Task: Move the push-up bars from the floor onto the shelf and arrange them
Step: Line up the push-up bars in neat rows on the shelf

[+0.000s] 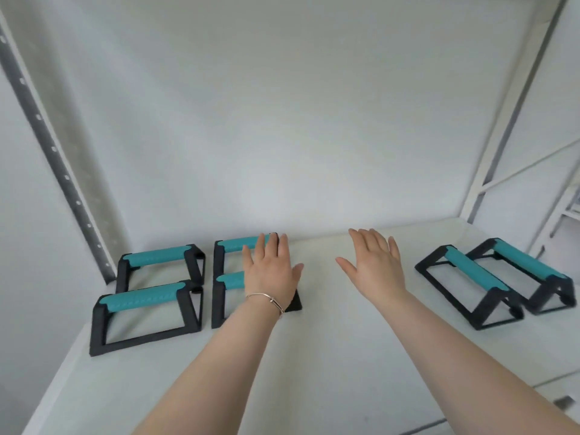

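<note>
Several push-up bars with black frames and teal grips stand on a white shelf (314, 356). At the left, one bar (142, 301) stands in front of another (157, 255). Beside them a second pair, back bar (235, 243) and front bar (230, 281), is partly hidden by my left hand (270, 271), which hovers over it with fingers straight and spread. My right hand (375, 262) is also flat and spread, holding nothing, above bare shelf in the middle. Two more bars, one nearer (474, 271) and one behind it (527, 259), stand slanted at the right.
The white back wall rises behind the shelf. A grey perforated upright (53, 152) runs along the left side and a white upright with cross braces (508, 127) along the right. Another shelf unit's edge (561, 400) shows at lower right.
</note>
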Demonstrator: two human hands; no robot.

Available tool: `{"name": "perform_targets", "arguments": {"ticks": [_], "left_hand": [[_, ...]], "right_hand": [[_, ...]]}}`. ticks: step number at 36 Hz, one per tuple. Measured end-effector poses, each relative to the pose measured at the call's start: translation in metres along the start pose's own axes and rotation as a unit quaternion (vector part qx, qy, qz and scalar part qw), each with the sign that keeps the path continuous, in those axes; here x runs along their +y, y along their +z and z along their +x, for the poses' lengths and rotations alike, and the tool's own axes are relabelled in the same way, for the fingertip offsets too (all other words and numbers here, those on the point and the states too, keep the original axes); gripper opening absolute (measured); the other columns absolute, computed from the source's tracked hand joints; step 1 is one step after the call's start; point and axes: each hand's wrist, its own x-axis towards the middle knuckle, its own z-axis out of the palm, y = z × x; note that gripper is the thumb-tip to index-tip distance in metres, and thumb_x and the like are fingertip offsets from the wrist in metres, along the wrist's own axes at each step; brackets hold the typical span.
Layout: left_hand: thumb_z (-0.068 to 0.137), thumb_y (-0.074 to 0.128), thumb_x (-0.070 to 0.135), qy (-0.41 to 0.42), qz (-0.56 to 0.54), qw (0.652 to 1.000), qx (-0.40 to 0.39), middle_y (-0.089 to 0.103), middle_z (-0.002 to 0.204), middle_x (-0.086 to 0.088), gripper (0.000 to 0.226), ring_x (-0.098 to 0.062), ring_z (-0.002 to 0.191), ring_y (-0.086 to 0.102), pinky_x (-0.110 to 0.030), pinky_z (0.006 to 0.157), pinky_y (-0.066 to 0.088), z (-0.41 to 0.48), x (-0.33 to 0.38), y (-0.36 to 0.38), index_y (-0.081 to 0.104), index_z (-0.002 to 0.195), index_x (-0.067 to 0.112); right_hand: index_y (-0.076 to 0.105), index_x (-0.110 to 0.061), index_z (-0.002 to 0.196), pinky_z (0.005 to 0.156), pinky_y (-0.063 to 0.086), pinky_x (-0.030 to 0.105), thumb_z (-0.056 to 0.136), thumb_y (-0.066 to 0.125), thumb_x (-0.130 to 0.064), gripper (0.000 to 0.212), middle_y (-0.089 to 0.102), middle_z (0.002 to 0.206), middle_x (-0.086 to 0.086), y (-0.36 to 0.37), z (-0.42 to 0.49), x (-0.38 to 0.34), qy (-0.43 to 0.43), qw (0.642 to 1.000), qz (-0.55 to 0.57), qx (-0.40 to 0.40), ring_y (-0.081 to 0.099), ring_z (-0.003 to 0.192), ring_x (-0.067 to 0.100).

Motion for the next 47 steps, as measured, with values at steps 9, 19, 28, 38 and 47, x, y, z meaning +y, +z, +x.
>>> {"name": "perform_targets", "arguments": {"ticks": [9, 19, 28, 38, 47], "left_hand": [[0.097, 0.031, 0.054, 0.029, -0.044, 0.998, -0.022, 0.023, 0.156, -0.009, 0.07, -0.029, 0.144, 0.016, -0.046, 0.115, 0.017, 0.024, 0.204, 0.032, 0.013, 0.15, 0.012], [0.075, 0.046, 0.08, -0.144, -0.157, 0.961, -0.178, 0.051, 0.116, -0.01, 0.085, -0.029, 0.107, 0.053, -0.039, 0.087, 0.048, 0.054, 0.384, 0.065, 0.041, 0.12, 0.008], [0.077, 0.073, 0.048, -0.218, -0.321, 0.889, -0.244, 0.059, 0.117, -0.015, 0.076, -0.029, 0.098, 0.062, -0.034, 0.074, 0.052, 0.066, 0.396, 0.078, 0.039, 0.125, 0.001], [0.082, 0.058, 0.023, -0.128, -0.325, 0.906, -0.241, 0.069, 0.09, -0.005, 0.043, -0.014, 0.068, 0.068, -0.033, 0.066, 0.057, 0.037, 0.291, 0.03, 0.045, 0.123, 0.021], [0.083, 0.061, 0.056, 0.018, -0.139, 0.972, -0.187, 0.063, 0.093, 0.005, 0.04, -0.012, 0.076, 0.059, -0.029, 0.066, 0.048, -0.041, 0.112, -0.036, 0.054, 0.114, 0.031]], "right_hand": [[0.031, -0.019, 0.148, 0.117, 0.014, 0.051, 0.094, 0.039, -0.058, 0.067, 0.039, 0.15, 0.005, -0.041, -0.003, 0.201, 0.095, 0.994, -0.047, 0.007, 0.025, 0.142, 0.025], [0.038, -0.016, 0.131, 0.083, 0.045, 0.042, 0.085, 0.038, -0.073, 0.073, 0.049, 0.126, 0.009, -0.033, -0.001, 0.355, 0.213, 0.969, -0.03, -0.122, 0.049, 0.11, 0.031], [0.043, -0.013, 0.109, 0.061, 0.044, 0.035, 0.086, 0.053, -0.063, 0.056, 0.059, 0.098, 0.007, -0.012, 0.02, 0.375, 0.228, 0.955, 0.036, -0.183, 0.058, 0.08, 0.027], [0.049, -0.015, 0.1, 0.063, 0.046, 0.034, 0.092, 0.053, -0.048, 0.034, 0.06, 0.09, 0.005, -0.031, 0.007, 0.325, 0.122, 0.969, 0.07, -0.204, 0.057, 0.076, 0.025], [0.06, -0.027, 0.109, 0.078, 0.05, 0.037, 0.088, 0.061, -0.04, 0.025, 0.062, 0.097, -0.003, -0.057, -0.029, 0.187, -0.012, 0.963, 0.14, -0.228, 0.057, 0.087, 0.02]]}}
